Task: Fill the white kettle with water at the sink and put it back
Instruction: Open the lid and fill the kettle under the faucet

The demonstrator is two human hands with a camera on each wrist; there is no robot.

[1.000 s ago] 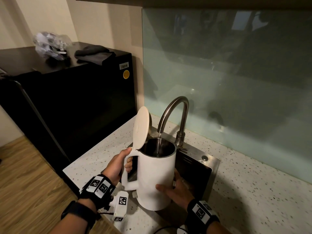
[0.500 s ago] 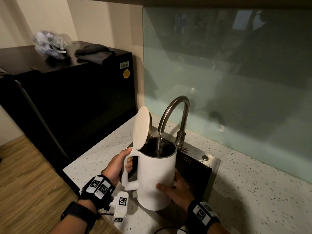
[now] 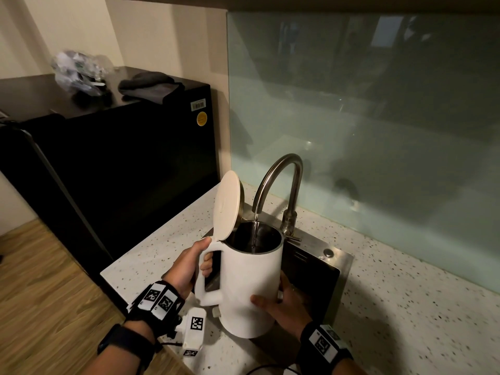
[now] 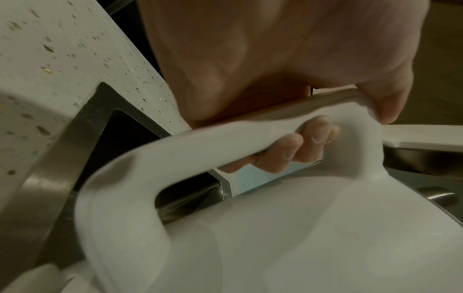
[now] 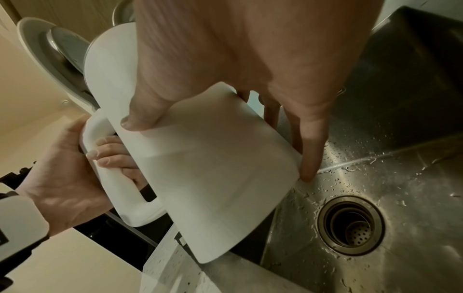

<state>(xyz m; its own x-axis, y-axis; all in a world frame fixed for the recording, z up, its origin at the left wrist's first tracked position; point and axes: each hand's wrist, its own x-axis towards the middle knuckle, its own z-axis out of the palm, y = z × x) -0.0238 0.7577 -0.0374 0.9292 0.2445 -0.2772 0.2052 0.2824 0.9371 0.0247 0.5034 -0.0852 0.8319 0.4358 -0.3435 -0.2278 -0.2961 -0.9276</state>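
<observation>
One white kettle (image 3: 251, 288) with one lid (image 3: 226, 205), standing open. One tap (image 3: 278, 185), with one stream of water (image 3: 255, 231) falling from it. One sink (image 5: 375, 178) with one drain (image 5: 350, 223). Two hands: the left hand (image 3: 186, 269) at 9 o'clock of the kettle, the right hand (image 3: 284, 304) at 4 o'clock. One speckled counter (image 3: 405, 307). One black fridge (image 3: 113, 163), carrying one dark folded cloth (image 3: 150, 86) and one crumpled plastic bag (image 3: 78, 70).
</observation>
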